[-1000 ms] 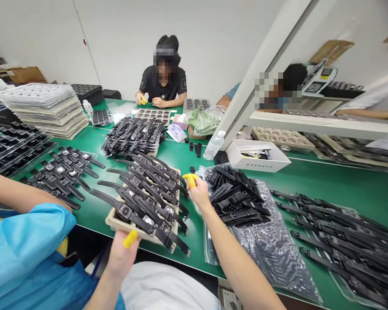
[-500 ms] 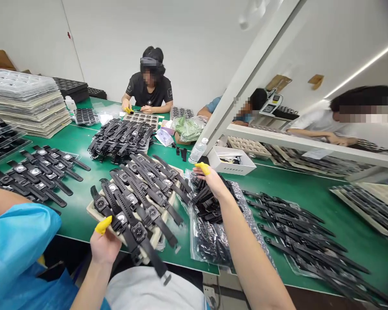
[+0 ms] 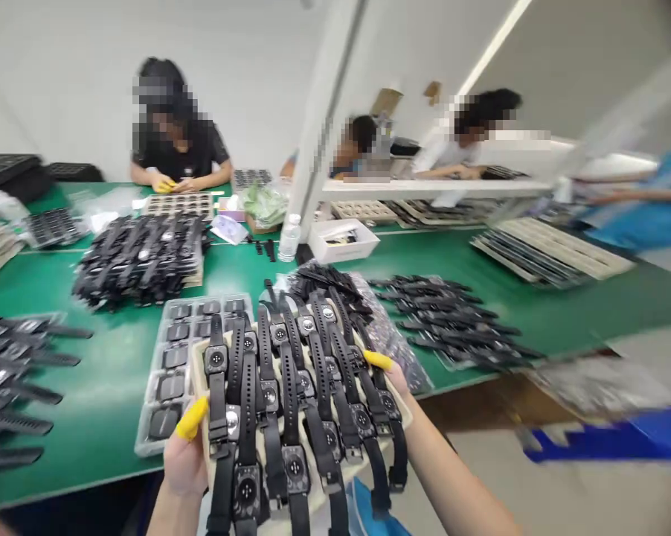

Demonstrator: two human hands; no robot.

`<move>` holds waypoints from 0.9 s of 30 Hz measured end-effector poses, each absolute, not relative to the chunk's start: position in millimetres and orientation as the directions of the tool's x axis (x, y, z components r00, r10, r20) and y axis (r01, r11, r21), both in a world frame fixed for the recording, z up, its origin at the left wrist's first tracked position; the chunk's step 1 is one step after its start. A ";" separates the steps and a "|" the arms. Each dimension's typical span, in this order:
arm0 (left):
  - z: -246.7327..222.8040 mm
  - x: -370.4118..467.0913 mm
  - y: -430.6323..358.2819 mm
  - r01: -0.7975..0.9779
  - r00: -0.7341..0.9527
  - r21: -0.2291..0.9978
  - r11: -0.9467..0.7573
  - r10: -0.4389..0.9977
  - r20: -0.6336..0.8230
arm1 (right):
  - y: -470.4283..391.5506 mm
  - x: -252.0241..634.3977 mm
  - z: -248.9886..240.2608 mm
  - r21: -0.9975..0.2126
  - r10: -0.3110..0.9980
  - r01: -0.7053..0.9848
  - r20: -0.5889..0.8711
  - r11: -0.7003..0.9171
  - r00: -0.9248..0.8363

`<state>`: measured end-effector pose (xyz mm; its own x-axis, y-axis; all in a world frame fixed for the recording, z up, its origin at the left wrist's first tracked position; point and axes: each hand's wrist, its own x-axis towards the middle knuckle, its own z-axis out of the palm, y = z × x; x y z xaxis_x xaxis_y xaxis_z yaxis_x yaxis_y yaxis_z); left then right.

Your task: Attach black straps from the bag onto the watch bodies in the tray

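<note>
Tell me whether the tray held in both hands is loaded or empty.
Loaded: black watches lie in rows across the tray, some straps overhanging its edge.

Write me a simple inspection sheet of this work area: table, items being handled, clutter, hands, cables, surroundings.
Surface: green table, carrying several groups of goods.
Things: beige tray loaded with black-strapped watches, sensor backs showing; a clear tray of dark square pieces lies on the table behind its left side.
Clutter: black strap pile on bubble wrap; plastic bottle and white box farther back.
Hands: left hand and right hand grip opposite sides of the beige tray; each shows a yellow finger cover.
Cables: nothing seen; the picture's edges are blurred.
Surroundings: a person in black across the table; more people farther right.
</note>
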<state>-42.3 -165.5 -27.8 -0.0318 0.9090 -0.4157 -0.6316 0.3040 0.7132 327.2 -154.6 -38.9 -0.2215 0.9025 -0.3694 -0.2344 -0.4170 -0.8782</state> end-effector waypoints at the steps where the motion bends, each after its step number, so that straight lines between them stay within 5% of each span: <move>1: -25.8 -34.5 -162.4 -0.616 0.008 0.721 0.316 0.918 -0.396 | -167.6 333.9 -39.5 -0.868 0.913 -0.285 -0.374 -0.407 -0.164; 6: -5.1 -3.2 -144.1 -0.545 0.239 0.730 0.412 0.911 -0.336 | -216.8 385.5 -33.6 -0.917 0.904 -0.387 -0.246 -0.099 0.350; 12: -34.0 -7.0 -130.1 -0.529 0.292 0.721 0.448 0.894 -0.341 | -210.1 484.4 -25.0 -0.848 0.615 -0.365 -0.060 0.384 0.787; 16: -81.3 -29.5 -128.9 -0.547 0.326 0.666 0.507 0.862 -0.388 | -174.3 548.5 -26.4 -0.756 0.470 -0.330 -0.034 0.565 0.882; 27: -118.4 -58.9 -131.7 -0.540 0.281 0.673 0.506 0.861 -0.423 | -143.2 599.2 -81.8 -0.621 0.414 -0.462 -0.233 0.633 0.880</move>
